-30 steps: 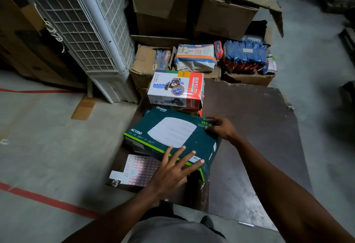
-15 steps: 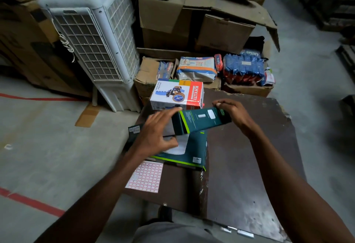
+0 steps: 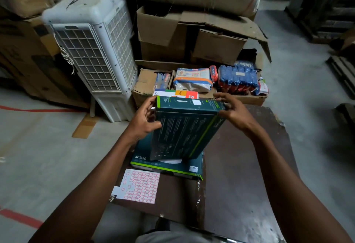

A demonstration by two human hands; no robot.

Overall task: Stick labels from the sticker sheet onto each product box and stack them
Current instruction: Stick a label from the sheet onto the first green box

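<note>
Tilted up between both hands — left hand (image 3: 143,122) and right hand (image 3: 233,111) fingers curled on opposite ends — dark green cardboard product box (image 3: 184,129) above its flat twin (image 3: 167,164): best steadied, printed face toward white-and-pink sticker sheet (image 3: 139,188), before labelling.

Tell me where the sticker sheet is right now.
In the head view, the sticker sheet lies flat on the dark board, lower left, just in front of the lying green box and below the left hand.

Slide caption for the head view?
Both hands, left hand and right hand, tilt a green box above another box.
</note>
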